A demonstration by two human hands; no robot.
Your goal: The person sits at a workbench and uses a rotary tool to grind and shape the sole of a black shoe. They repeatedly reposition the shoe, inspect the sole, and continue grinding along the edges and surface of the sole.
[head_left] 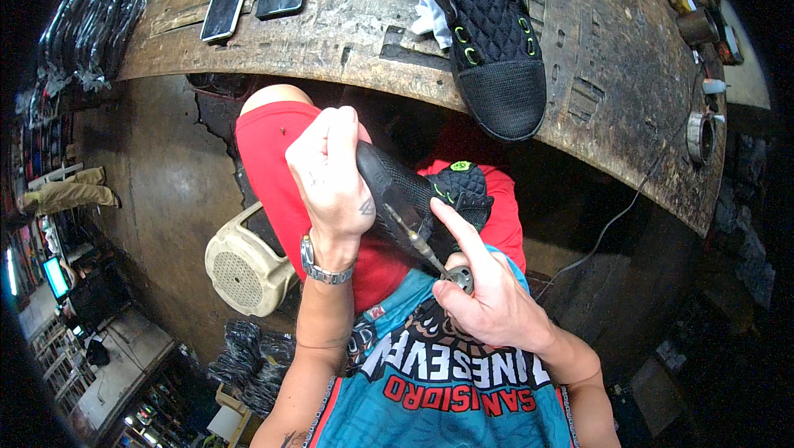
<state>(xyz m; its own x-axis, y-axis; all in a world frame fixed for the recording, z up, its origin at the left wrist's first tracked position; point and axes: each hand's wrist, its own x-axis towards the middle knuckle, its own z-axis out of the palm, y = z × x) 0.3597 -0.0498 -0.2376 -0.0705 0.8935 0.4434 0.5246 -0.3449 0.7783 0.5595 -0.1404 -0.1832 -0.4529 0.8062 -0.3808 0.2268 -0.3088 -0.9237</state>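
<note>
My left hand [331,171], with a metal watch at the wrist, is closed around the toe end of a black shoe [376,171] above my lap. The shoe lies tilted; its quilted upper with green trim shows beside my right fingers. In my right hand [488,291] is a tool like a soldering iron [422,243], with a thin metal shaft and a round perforated metal collar. Its tip points up and left, over the shoe's side; whether it touches cannot be made out. My right index finger reaches out along the shoe. Much of the tool's handle is hidden in my palm.
Another black quilted shoe [496,76] stands on the worn wooden table [356,55], its toe past the edge. Two phones [230,0] lie there, and a tape roll [701,138] sits at right. A cable [608,237] hangs down. A beige plastic stool [240,270] stands left.
</note>
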